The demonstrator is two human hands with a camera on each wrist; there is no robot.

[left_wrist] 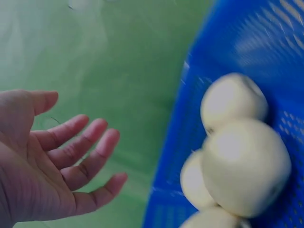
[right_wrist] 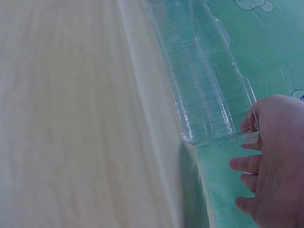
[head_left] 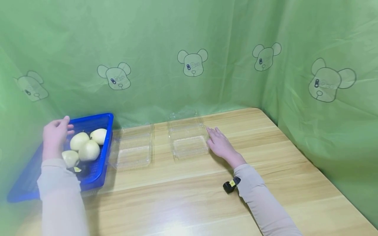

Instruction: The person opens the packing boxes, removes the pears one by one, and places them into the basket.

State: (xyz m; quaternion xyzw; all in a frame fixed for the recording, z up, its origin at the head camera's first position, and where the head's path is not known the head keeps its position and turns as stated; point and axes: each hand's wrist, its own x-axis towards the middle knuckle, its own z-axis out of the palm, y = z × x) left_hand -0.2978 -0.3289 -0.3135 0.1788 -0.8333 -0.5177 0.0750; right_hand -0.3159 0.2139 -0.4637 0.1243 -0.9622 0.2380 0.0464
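In the head view my left hand (head_left: pixel 55 136) is raised over the left side of a blue basket (head_left: pixel 109 131). Its palm and loosely bent fingers show in the left wrist view, apart from the fruit and holding nothing. Several pale yellow-green, pear-like fruits (head_left: pixel 89 150) lie heaped in the basket. On the right, my right hand (head_left: pixel 220 144) rests at the right edge of a clear plastic box (head_left: pixel 190 144). In the right wrist view its upper fingers touch the corner of that see-through box (right_wrist: pixel 197 85), while the other fingers are loosely bent.
A second clear plastic box (head_left: pixel 133 150) stands between the basket and the first box. All rest on a wooden table (head_left: pixel 183 193). Green curtain (head_left: pixel 153 36) printed with bear heads hangs behind and at both sides. A small black device (head_left: pixel 229 186) sits by the right wrist.
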